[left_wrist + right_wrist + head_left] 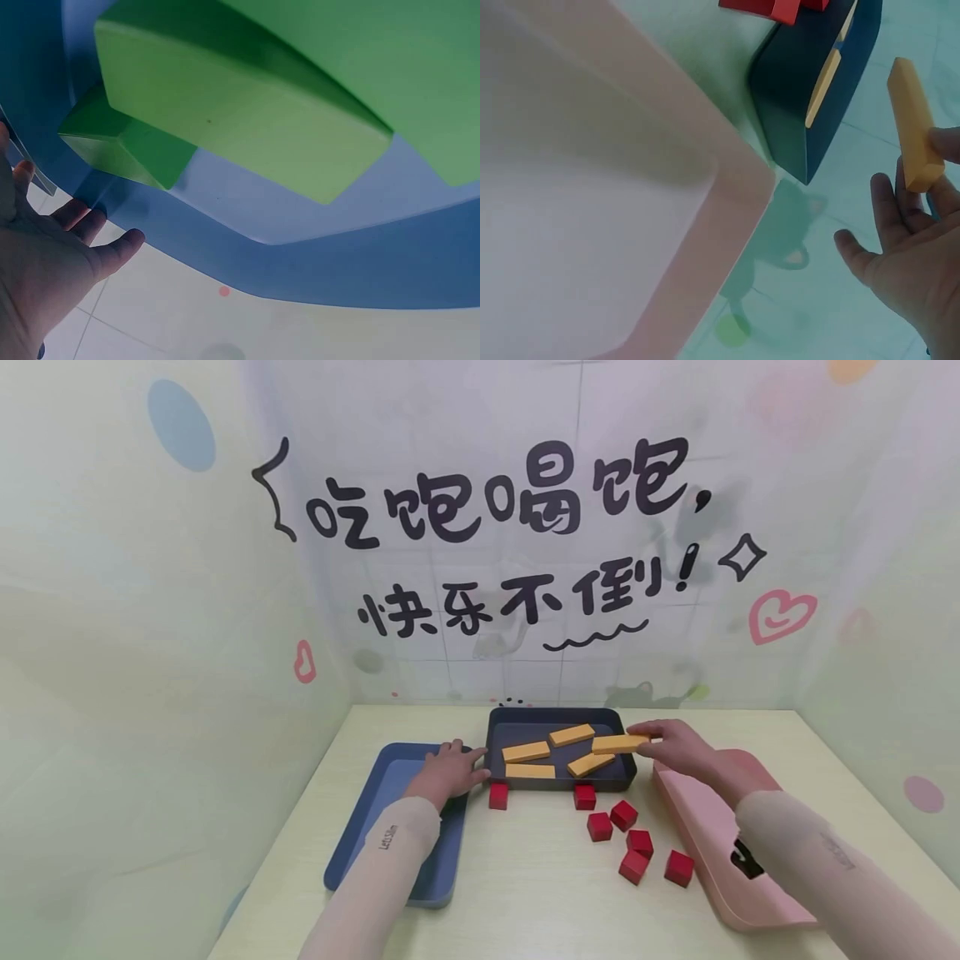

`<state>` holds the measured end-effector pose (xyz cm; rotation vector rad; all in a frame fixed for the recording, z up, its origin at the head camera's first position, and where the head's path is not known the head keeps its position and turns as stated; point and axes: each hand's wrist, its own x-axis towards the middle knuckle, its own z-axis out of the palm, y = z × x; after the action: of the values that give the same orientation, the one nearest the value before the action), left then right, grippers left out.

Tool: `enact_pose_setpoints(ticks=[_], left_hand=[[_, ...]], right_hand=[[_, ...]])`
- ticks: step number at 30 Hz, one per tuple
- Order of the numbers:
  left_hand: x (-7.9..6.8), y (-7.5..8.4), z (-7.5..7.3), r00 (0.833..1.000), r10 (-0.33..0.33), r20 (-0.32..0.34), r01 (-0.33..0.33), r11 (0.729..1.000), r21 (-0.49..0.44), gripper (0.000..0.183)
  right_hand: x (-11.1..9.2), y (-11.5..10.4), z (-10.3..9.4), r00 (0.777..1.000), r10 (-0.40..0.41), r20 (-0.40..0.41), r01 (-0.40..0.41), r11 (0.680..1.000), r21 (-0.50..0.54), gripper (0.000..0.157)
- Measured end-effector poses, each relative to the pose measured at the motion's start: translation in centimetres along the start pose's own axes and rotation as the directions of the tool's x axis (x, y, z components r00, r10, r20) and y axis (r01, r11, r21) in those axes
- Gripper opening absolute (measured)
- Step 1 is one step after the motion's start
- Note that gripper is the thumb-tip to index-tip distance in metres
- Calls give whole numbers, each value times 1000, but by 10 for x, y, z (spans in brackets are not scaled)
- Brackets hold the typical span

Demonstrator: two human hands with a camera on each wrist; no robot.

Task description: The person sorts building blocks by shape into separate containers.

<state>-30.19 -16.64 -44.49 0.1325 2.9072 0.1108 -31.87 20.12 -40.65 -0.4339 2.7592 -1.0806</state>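
Observation:
My right hand [686, 752] pinches a yellow rectangular block [618, 744] over the right end of the dark blue tray [555, 783]. In the right wrist view the same block [913, 124] stands between thumb and fingers. Several other yellow blocks [527, 752] lie flat in that tray. My left hand [448, 774], fingers spread, is at the tray's left end, over the far right corner of the lighter blue tray [375, 810]. In the left wrist view green blocks [240, 112] lie in the lighter blue tray; my left arm hides them in the head view.
Several red cubes [600, 827] lie on the table in front of the dark tray. A pink tray [697, 802] stands at the right under my right forearm, with a black patch [746, 860] showing in it. A printed wall sheet [480, 677] rises behind the table.

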Motion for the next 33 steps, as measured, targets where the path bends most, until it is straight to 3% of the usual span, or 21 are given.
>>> enact_pose_setpoints(ticks=[10,15,20,26,33], left_hand=[[3,-3,3,1000,2,-10,-2,1000,13,55],[5,-4,5,1000,-8,-15,8,1000,7,55],[5,-3,7,1000,-7,-17,7,1000,23,54],[3,-3,7,1000,-3,-20,3,1000,24,54],[5,-5,10,999,-10,-31,11,999,34,54]], right_hand=[[39,-3,24,999,-19,40,20,1000,-4,36],[53,-4,34,998,-33,45,35,998,-52,37],[61,-7,45,996,-66,55,70,994,-85,37],[69,-14,58,997,-27,69,35,993,-114,38],[73,-15,64,994,-113,3,111,964,-242,44]])
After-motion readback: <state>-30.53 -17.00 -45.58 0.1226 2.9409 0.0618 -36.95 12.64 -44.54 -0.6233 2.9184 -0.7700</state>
